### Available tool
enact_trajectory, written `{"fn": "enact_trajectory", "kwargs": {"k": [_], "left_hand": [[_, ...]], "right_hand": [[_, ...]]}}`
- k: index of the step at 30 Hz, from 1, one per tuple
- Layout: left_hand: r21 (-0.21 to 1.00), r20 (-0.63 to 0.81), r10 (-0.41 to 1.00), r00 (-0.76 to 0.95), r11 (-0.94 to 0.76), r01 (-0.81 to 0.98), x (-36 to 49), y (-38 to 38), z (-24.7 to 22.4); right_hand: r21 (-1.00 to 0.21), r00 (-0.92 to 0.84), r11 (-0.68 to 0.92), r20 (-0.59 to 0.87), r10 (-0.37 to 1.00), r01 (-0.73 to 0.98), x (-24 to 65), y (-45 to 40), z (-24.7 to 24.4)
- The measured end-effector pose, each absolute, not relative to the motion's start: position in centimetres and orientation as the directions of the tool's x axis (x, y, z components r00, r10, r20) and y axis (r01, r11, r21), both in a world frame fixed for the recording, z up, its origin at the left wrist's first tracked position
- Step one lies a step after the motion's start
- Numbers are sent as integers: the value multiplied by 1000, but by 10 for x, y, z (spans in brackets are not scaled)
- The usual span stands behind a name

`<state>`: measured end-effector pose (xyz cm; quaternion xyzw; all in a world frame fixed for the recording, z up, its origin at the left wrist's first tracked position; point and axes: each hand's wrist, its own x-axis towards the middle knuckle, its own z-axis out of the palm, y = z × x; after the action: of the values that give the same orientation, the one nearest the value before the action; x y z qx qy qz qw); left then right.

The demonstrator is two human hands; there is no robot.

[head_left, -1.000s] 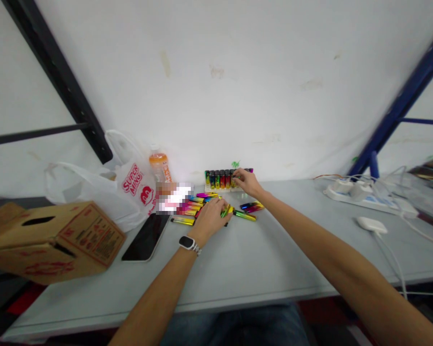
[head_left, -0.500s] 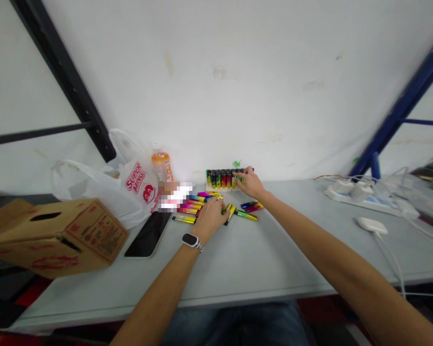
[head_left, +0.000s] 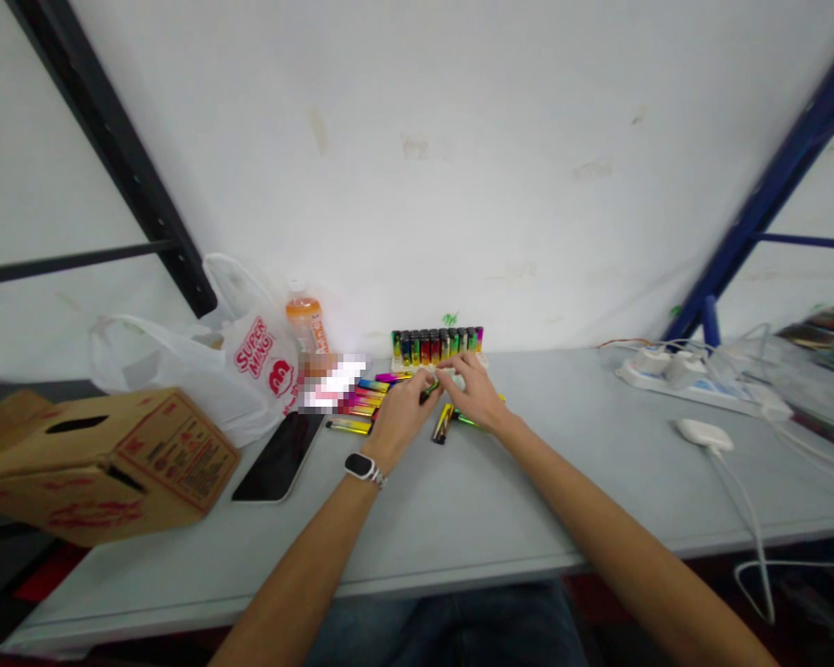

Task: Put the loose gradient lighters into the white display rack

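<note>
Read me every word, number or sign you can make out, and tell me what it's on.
"SUPER MING": red letters on the white plastic bag; print under its logo is blurred.
Cardboard box: red print, too small to read.
Bottle: print too blurred to read.
Wall: green scribble, illegible.

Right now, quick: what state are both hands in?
Left hand: closed on a green lighter.
Right hand: right beside that lighter; whether it grips cannot be told.
</note>
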<state>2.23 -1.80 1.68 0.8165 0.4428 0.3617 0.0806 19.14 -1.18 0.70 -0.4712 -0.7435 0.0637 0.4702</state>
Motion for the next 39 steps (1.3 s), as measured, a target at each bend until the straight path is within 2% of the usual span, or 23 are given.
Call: {"fn": "enact_trajectory", "kwargs": {"k": [3,6,8,11,13,16,19,23,27,33,39], "left_hand": [[616,532,800,276,-589,523,24,-17,19],[695,544,799,257,-600,397,27,-17,16],[713,558,791,251,-612,342,30,-18,15],[721,593,768,242,-640,264,33,-20,15],[709,622,748,232,-663,238,33,-22,16],[660,656,719,229,-694,288,28,-21,17],[611,660,700,272,-711,348,22,-19,17],[592,616,715,332,-697,404,20,-19,17],[563,567,723,396,-691,453,22,-21,16],[440,407,746,526,-665,604,22,-24,16],[327,344,755,558,-653,683,21,-29,16]], "right_hand": [[-629,-180,566,569,802,533,184,-23,10],[-785,-213,507,460,862,356,175,-30,9],[-863,-167,449,420,892,232,169,-31,7],[-920,-5,381,382,924,86,166,-29,7],[-954,59,298,298,953,-8,167,-27,9],[-982,34,119,115,993,-144,170,-27,13],[-982,24,21,17,1000,-186,172,-27,15],[-972,81,13,-7,997,-237,172,-27,16],[-946,-10,-63,-63,998,-319,171,-28,15],[-968,159,34,-6,987,-249,170,-26,14],[-944,77,-54,-83,994,-326,172,-29,17]]}}
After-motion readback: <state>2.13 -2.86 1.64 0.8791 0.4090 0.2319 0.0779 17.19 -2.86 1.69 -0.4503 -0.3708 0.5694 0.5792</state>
